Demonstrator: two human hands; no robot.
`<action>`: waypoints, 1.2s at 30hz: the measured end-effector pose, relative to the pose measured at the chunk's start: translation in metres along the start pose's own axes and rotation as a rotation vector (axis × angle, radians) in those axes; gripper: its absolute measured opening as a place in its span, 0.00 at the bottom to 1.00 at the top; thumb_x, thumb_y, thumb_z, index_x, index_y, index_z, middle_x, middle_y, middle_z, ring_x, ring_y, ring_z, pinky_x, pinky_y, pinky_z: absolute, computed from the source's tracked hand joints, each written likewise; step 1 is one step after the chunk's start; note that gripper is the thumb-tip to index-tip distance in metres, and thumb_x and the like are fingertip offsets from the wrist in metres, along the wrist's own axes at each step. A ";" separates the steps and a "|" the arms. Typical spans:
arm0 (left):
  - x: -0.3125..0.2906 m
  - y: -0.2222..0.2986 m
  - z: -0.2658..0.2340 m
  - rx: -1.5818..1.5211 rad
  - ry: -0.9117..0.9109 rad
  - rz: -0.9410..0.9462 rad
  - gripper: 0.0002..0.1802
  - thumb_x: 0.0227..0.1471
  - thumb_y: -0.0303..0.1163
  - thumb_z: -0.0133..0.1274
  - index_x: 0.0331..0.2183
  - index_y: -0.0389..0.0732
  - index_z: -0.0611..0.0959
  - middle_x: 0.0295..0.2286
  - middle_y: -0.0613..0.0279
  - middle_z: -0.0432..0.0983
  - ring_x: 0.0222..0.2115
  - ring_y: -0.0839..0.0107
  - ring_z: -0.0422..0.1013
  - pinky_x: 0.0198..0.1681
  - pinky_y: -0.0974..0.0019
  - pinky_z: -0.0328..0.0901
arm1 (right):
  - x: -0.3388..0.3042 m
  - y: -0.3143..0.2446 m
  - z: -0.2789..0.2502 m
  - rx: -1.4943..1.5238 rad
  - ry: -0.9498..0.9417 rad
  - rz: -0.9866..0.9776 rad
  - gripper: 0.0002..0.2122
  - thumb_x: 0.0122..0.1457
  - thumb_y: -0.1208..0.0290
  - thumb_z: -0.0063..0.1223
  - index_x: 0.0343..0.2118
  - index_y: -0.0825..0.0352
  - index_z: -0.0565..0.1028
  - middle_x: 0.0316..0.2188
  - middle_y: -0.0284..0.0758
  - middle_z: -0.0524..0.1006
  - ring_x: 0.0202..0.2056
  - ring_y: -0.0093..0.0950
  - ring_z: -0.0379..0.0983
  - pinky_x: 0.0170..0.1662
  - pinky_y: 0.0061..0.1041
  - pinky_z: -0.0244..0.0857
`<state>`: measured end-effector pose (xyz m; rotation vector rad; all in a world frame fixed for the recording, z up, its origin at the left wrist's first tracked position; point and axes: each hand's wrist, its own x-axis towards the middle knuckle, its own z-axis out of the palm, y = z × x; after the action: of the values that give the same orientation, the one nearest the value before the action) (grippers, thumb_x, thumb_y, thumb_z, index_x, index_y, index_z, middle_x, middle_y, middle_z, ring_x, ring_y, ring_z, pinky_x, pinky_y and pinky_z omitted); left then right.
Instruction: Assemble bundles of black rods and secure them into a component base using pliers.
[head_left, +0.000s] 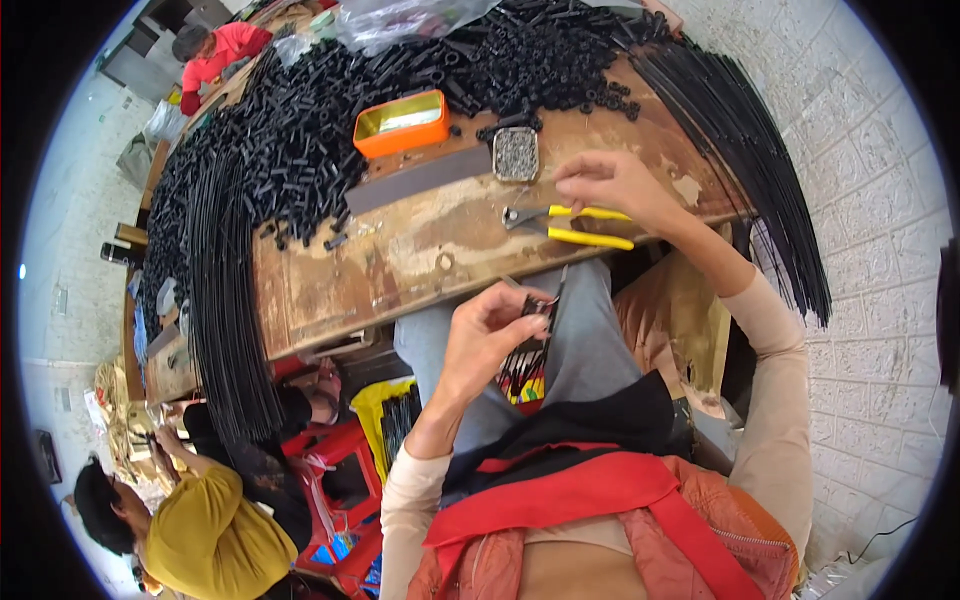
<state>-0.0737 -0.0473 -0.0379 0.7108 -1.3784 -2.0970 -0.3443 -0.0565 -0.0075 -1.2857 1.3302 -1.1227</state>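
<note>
Pliers [575,225] with yellow handles lie flat on the bench [420,250], close to its near edge, just below the right hand [615,185]; fingertips sit right above the upper handle, can't tell if they touch it. Long axis runs roughly left-right: steel nose points left toward bench centre, handles splay right toward the wrist. Right hand is loosely curled, fingers pinched down at the bench surface near a small grey tin [516,153] of tiny metal parts; whether it holds anything I can't tell. Left hand [490,335] is off the bench, over the lap, clenched on a small bundle of black pieces [535,310] pinched between thumb and fingers. Orange tin [402,123] sits left of the grey tin, a flat grey strip [420,180] below it. Open wood is limited to the patch left of the pliers nose, toward the near edge. Far side is walled off by a heap of short black tubes [400,60]; long black rods [225,300] hang over the left bench edge and another sheaf [760,170] over the right edge, just behind the right forearm. Other people at far left: one in yellow [210,540], one in red [225,50].
</note>
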 end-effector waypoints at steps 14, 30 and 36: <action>-0.046 0.029 0.029 0.077 -0.156 0.124 0.27 0.49 0.17 0.56 0.53 0.36 0.74 0.45 0.53 0.75 0.39 0.74 0.73 0.40 0.69 0.73 | -0.087 -0.064 0.057 0.151 -0.268 -0.112 0.08 0.59 0.74 0.53 0.40 0.71 0.76 0.38 0.34 0.79 0.40 0.20 0.75 0.46 0.20 0.68; -0.057 0.021 0.027 0.011 0.011 0.211 0.13 0.51 0.21 0.58 0.42 0.34 0.81 0.36 0.63 0.78 0.33 0.79 0.73 0.37 0.72 0.71 | -0.098 -0.076 0.075 0.009 -0.212 -0.129 0.07 0.57 0.73 0.58 0.35 0.70 0.77 0.31 0.28 0.77 0.35 0.15 0.72 0.42 0.18 0.67; -0.056 0.021 0.031 0.022 0.046 0.212 0.12 0.51 0.21 0.58 0.41 0.34 0.81 0.34 0.64 0.79 0.33 0.79 0.73 0.36 0.73 0.71 | -0.100 -0.076 0.077 0.000 -0.183 -0.142 0.07 0.56 0.73 0.58 0.35 0.70 0.77 0.31 0.29 0.77 0.35 0.15 0.72 0.41 0.17 0.67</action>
<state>-0.0510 0.0037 0.0005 0.5903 -1.3893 -1.8916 -0.2565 0.0412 0.0599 -1.4646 1.1187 -1.0728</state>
